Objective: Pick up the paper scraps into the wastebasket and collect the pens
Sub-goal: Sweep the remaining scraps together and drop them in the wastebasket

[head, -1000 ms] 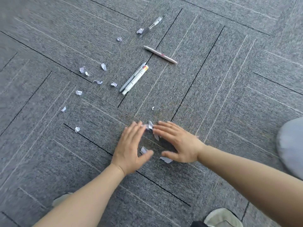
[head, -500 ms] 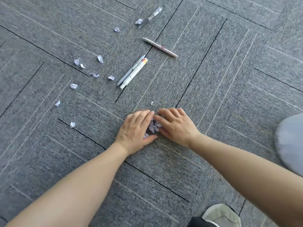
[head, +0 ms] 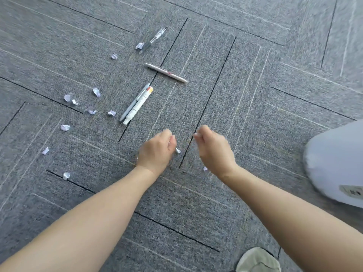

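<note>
**A:** ok so what's seen at the hands? The left hand is curled, knuckles up, and white paper scraps are poking out of its fingers, so those are being gripped. The right hand is curled too, with a sliver of paper pinched at its fingertips. The two hands are held apart over the grey carpet.

**B:** and one small scrap is left on the carpet just under the right wrist. Taking the paired pens as the landmark: both hands are found nearer the camera than them, a loose scatter of scraps is spread to their left, a pinkish pen lies just beyond them, and a clear pen further beyond with a scrap touching it.

**A:** far right of the pens, a pale grey rounded thing is cut off by the edge. Wastebasket? can't be told.
</note>
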`<action>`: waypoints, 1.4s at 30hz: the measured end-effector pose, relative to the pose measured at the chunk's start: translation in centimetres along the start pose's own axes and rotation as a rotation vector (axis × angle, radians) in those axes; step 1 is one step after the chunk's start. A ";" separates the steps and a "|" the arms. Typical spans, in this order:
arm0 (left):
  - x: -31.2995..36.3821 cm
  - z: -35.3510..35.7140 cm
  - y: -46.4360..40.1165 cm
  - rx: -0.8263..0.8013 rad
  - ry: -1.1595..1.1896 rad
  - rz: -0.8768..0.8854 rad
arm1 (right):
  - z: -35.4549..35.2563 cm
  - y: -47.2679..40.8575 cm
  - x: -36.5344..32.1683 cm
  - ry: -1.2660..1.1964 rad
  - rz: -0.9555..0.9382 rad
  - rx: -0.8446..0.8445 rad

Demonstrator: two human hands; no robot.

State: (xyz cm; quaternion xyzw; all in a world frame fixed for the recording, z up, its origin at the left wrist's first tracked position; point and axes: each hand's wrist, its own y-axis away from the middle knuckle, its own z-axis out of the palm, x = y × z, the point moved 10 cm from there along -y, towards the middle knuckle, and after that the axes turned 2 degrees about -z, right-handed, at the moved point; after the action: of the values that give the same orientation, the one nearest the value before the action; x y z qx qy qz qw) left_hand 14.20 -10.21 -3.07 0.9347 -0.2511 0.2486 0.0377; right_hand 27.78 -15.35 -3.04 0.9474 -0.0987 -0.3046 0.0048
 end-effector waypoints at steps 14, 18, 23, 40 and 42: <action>40.7 -6.7 -8.4 -0.047 0.908 0.350 | -37.2 13.0 8.4 -0.279 0.410 1.055; 48.6 -1.0 -6.8 -0.282 0.667 0.521 | -37.8 18.8 14.9 -0.287 0.671 1.027; 51.2 3.1 -5.9 -0.370 0.347 0.725 | -37.3 21.4 18.9 -0.261 0.928 0.841; 3.7 -5.6 -8.8 0.150 0.256 -0.064 | -12.8 -5.9 -3.6 -0.280 0.020 0.186; -3.2 -7.2 -6.8 0.199 0.169 -0.166 | -6.7 -8.6 -7.3 -0.185 -0.097 -0.005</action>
State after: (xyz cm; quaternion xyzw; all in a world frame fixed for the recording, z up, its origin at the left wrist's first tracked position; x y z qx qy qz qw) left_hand 11.90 -1.38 2.07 0.9271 -0.1431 0.3462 -0.0136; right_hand 27.44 -5.89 6.01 0.9187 -0.0520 -0.3910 -0.0169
